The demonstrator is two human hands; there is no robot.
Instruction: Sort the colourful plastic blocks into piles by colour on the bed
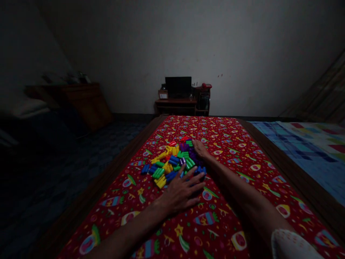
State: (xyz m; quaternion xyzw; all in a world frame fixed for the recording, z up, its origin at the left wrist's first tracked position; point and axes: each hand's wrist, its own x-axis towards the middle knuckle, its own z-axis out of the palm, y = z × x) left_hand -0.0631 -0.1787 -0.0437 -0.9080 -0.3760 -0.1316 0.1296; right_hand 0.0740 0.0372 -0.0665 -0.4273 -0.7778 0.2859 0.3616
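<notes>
A loose pile of plastic toy blocks in yellow, green, blue, purple and red lies on the red patterned cloth (207, 216). My left hand (183, 190) rests flat at the near side of the pile with its fingers spread, the fingertips beside some blue blocks (199, 170). At the far right side of the pile, my right hand (200, 149) is held edge-on against the purple blocks (184, 147) and green blocks; its fingers look stretched out, partly hidden. Yellow blocks (161, 182) and green blocks (158, 173) lie left of my left hand.
Beyond the cloth-covered surface, a dark monitor (178, 87) stands on a small desk (175, 101) against the wall. A wooden cabinet (86, 104) is at the left. Blue checked bedding (291, 144) spreads out on the right.
</notes>
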